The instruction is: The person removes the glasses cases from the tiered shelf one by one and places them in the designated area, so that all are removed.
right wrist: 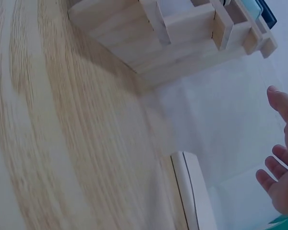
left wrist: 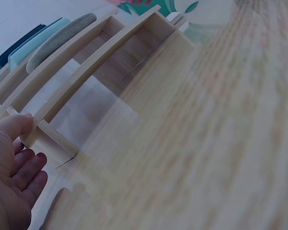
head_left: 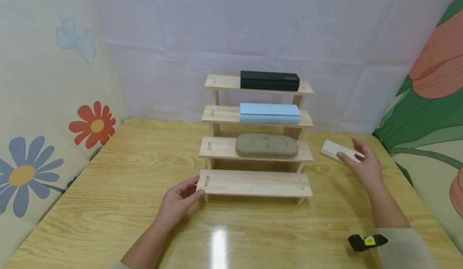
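Note:
A four-step wooden display rack [head_left: 253, 182] stands on the table, its lowest shelf bare on top. At that shelf's left end my left hand [head_left: 175, 205] holds the corner between thumb and fingers; the left wrist view shows the thumb [left wrist: 14, 125] against the board's end. My right hand [head_left: 368, 168] hovers over a white glasses case [head_left: 332, 148] lying to the right of the rack. Its thumb and fingers are spread apart, and in the right wrist view a gap separates them from the white case [right wrist: 192, 191].
On the rack's upper shelves sit a black glasses case [head_left: 269, 81], a light blue one [head_left: 269, 113] and a grey-brown rounded one [head_left: 267, 145], from top down. A white cloth [head_left: 173, 80] hangs behind the table [head_left: 119, 204]. Flower-patterned panels flank both sides.

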`<move>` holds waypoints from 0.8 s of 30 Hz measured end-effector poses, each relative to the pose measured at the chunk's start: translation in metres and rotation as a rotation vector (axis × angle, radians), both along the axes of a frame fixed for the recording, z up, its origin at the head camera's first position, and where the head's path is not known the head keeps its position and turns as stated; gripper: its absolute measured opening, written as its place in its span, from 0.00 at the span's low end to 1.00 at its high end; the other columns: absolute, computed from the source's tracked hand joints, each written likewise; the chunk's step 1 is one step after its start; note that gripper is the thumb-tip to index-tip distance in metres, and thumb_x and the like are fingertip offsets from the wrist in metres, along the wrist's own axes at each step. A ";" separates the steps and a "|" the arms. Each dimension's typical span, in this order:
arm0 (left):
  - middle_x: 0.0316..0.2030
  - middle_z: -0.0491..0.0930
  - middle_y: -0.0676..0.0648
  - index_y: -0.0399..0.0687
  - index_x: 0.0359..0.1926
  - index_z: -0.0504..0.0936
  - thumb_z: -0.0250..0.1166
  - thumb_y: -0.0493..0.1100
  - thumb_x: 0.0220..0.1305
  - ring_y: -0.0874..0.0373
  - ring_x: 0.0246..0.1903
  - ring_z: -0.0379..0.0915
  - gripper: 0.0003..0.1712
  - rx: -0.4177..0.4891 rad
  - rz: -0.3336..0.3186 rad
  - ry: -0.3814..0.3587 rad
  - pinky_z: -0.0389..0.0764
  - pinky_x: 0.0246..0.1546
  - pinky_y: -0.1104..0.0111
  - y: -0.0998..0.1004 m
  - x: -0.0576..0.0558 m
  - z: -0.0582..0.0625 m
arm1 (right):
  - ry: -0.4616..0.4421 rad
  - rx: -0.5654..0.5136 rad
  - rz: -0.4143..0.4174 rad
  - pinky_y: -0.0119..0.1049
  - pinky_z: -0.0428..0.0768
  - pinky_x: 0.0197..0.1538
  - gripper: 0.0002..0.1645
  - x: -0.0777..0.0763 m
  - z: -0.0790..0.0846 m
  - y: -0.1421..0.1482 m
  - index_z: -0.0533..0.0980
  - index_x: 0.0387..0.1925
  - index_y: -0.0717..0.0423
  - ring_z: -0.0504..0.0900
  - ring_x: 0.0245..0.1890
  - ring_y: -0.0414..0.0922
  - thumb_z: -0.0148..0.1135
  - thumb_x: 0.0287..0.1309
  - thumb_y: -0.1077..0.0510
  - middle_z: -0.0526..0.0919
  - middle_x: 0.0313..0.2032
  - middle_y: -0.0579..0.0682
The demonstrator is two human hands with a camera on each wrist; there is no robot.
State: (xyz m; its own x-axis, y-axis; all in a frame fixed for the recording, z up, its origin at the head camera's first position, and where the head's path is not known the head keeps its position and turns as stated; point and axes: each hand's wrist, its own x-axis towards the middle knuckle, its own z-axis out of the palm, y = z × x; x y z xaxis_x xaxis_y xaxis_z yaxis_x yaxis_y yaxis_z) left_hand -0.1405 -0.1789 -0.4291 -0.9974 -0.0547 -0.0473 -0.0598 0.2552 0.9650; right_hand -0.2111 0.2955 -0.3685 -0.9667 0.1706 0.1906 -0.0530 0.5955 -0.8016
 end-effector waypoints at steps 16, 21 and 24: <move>0.62 0.75 0.37 0.38 0.63 0.75 0.69 0.41 0.62 0.45 0.57 0.76 0.29 0.006 -0.005 0.005 0.78 0.45 0.82 -0.001 0.000 -0.001 | 0.024 -0.013 0.147 0.62 0.64 0.67 0.45 0.003 0.015 -0.031 0.57 0.72 0.63 0.60 0.68 0.65 0.65 0.63 0.50 0.60 0.72 0.65; 0.62 0.75 0.37 0.38 0.63 0.75 0.69 0.41 0.62 0.45 0.58 0.76 0.29 0.005 -0.005 0.003 0.77 0.45 0.82 -0.001 -0.001 -0.001 | 0.013 -0.019 0.188 0.61 0.64 0.68 0.43 0.002 0.016 -0.041 0.59 0.72 0.62 0.61 0.69 0.64 0.67 0.61 0.52 0.61 0.71 0.64; 0.62 0.75 0.37 0.38 0.63 0.75 0.69 0.41 0.62 0.46 0.57 0.76 0.29 0.002 -0.005 0.000 0.78 0.45 0.81 -0.001 -0.001 -0.001 | -0.013 -0.031 0.214 0.62 0.64 0.67 0.44 0.003 0.016 -0.047 0.59 0.72 0.60 0.61 0.69 0.65 0.67 0.61 0.52 0.60 0.71 0.64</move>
State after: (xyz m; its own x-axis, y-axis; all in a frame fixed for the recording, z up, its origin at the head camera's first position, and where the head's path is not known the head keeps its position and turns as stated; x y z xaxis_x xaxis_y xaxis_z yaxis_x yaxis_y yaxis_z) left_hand -0.1413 -0.1796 -0.4301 -0.9976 -0.0500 -0.0477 -0.0589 0.2536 0.9655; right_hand -0.2086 0.2485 -0.3526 -0.9839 -0.0337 0.1756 -0.1652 0.5464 -0.8211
